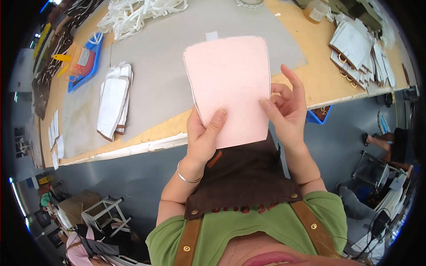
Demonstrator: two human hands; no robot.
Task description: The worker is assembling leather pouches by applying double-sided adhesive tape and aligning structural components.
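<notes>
One pink panel point(230, 84), held up over the front edge of the bench point(166, 127), with the left hand point(202, 138) gripping its lower left side, the right hand point(289, 113) pinching the opposite edge, one finger raised!

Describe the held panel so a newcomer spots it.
Start at the tan worktable. At its near edge, between the person's left hand and right hand, is a flat panel, broader at its round-cornered top. Its plain pale pink face sets it apart from the white stacked pieces.
</notes>
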